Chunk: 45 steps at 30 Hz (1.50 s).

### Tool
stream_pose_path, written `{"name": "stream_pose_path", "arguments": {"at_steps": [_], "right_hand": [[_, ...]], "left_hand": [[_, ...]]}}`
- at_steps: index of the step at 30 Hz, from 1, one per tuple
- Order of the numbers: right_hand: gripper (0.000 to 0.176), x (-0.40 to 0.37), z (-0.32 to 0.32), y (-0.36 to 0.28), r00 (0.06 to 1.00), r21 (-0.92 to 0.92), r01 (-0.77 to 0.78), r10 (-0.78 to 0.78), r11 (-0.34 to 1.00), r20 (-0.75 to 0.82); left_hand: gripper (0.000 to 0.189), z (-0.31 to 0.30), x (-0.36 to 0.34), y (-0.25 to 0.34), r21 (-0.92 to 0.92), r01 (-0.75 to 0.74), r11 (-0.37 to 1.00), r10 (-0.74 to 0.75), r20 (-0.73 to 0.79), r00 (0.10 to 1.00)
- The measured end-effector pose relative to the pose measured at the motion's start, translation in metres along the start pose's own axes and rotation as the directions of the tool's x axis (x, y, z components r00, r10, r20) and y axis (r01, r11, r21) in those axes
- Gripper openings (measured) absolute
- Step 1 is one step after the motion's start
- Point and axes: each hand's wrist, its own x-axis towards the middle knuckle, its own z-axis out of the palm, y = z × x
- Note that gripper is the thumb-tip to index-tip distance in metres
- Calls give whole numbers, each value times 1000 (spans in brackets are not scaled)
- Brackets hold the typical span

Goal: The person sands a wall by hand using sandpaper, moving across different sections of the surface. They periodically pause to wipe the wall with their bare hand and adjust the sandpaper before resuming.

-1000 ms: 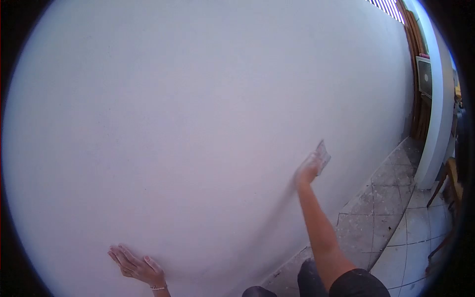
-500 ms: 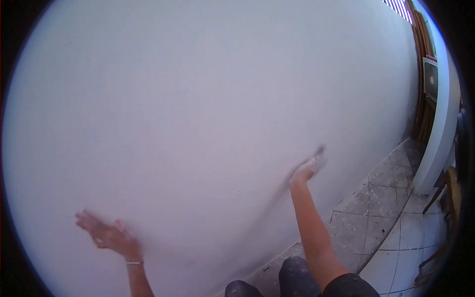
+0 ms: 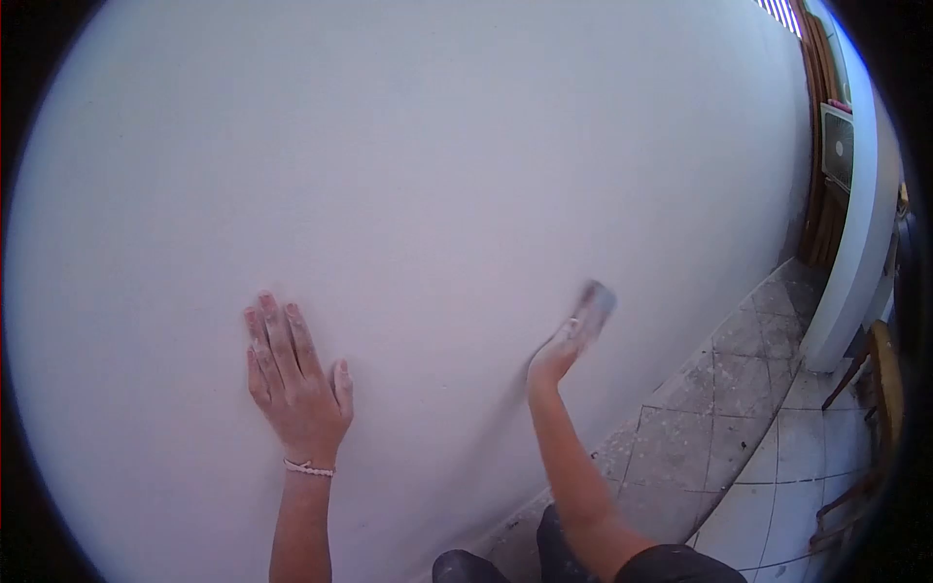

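A broad pale wall (image 3: 437, 214) fills most of the view. My left hand (image 3: 296, 389) lies flat on it, fingers pointing up and thumb apart, with white dust on the skin and a light braided bracelet at the wrist. To the right, my right hand (image 3: 564, 348) is blurred by motion against the wall, whitened with dust. Its fingers are closed on a small blue-grey sanding block (image 3: 603, 297), whose far end shows beyond the fingertips. Much of the block is hidden by the hand.
Dusty grey floor tiles (image 3: 680, 452) run along the wall's foot, with lighter tiles (image 3: 797, 457) beside them. On the right stand a white pillar (image 3: 853, 262) and a wooden chair (image 3: 886, 384). A box fan (image 3: 838, 146) shows behind the pillar. My knees are at the bottom.
My left hand has moved up and right and now lies flat with fingers upward. My right hand has shifted slightly left with the sanding block, which shows more plainly.
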Motion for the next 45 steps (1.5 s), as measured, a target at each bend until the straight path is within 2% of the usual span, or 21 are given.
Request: {"name": "stream_pose_path", "arguments": {"at_steps": [4,5,6,7,9,11,12,13,15,16,19,21,23,25,27,30,32,34,40,44,45], "right_hand": [[46,-73,24,-39,981,104,121,-135,987,137],[45,-76,11,-49,807,-54,320,-242,946,539],[45,-77,-3,-64,468,-7,548,-299,837,832],[43,-72,-31,-82,-274,192,807,68,558,959],[35,-58,-22,-21,-386,635,748,-651,194,654],[30,-22,-13,43,-360,693,717,-810,78,464],[36,-9,-27,56,-103,284,873,-420,396,901],[36,18,-25,62,54,119,950,-528,288,847],[45,46,-1,22,805,17,524,-502,851,316],[49,43,17,4,971,102,241,-239,965,-29],[57,-4,41,7,953,-165,304,-296,938,70],[57,-44,13,-58,627,-83,710,-574,699,526],[57,-89,-3,-56,324,258,792,-740,553,590],[56,-107,-31,-48,46,411,676,-592,612,805],[57,-100,-66,-65,54,427,487,-515,762,856],[41,-105,-139,-55,130,138,-214,-112,967,985],[38,-120,-192,-37,102,-85,-576,174,813,979],[40,-121,-220,-35,101,-128,-736,294,665,950],[56,-82,-262,-48,-144,-280,-916,415,288,899],[66,-80,-282,-69,-265,-230,-964,450,-132,853],[70,-92,-287,-61,-225,-211,-974,432,-81,874]], "left_hand": [[68,7,4,1,31,-8,999,9,-45,999],[68,6,7,1,32,-3,999,5,-53,999],[68,5,8,1,29,0,1000,1,-49,999],[68,5,5,2,24,-5,1000,5,-35,999],[68,9,2,1,3,-14,1000,14,-42,999],[68,11,3,1,-26,-18,999,16,-73,997],[68,11,2,1,-43,-18,999,14,-90,996],[67,11,1,0,-55,-20,998,14,-107,994],[67,9,0,1,-61,-13,998,7,-99,995],[67,9,0,0,-61,-12,998,6,-100,995],[65,13,-1,-2,-64,-33,997,22,-155,988],[65,14,0,-2,-70,-27,997,17,-138,990],[65,14,-2,0,-102,-30,994,20,-98,995],[63,19,-8,-1,-150,-30,988,24,-38,999],[52,20,-38,5,-287,-32,957,58,84,995],[31,12,-102,31,-703,185,686,36,287,957],[25,24,-164,44,-890,410,199,218,448,867],[23,37,-231,73,-542,661,-520,306,604,736],[36,-55,-235,162,-176,739,-650,137,929,343],[27,-63,-244,186,-104,683,-723,158,937,310],[26,-58,-249,189,-90,677,-731,157,943,295]]}}
